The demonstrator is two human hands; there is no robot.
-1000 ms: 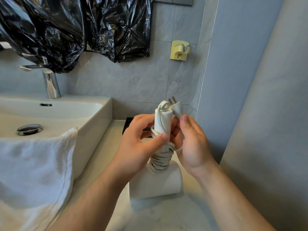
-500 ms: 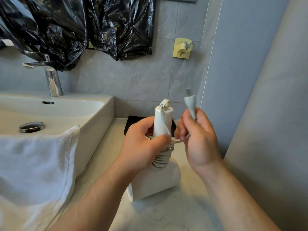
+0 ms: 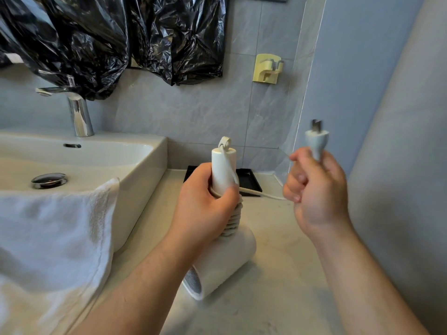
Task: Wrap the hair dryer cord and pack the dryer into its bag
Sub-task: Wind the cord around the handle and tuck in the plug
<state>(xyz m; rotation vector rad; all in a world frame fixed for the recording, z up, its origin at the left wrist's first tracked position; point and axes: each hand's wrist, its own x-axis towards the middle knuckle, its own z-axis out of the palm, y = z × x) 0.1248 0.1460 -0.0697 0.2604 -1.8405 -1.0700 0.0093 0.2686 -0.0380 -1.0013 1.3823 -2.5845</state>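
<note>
Standing barrel-down on the bench [image 3: 285, 281], the hair dryer [image 3: 227, 259] is gripped by our left hand [image 3: 205, 204], pinning the coils [image 3: 233, 222]; our right hand [image 3: 316, 192] clasps the plug [image 3: 316, 141], tensioning the cord [image 3: 262, 195].

Soft even daylight, wide-angle edge distortion

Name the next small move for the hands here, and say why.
Probably the right hand carries the plug round the handle for one more turn. The left hand grips the hair dryer by that handle above the wound coils, and a short free stretch of cord runs from there to the right hand.
</note>
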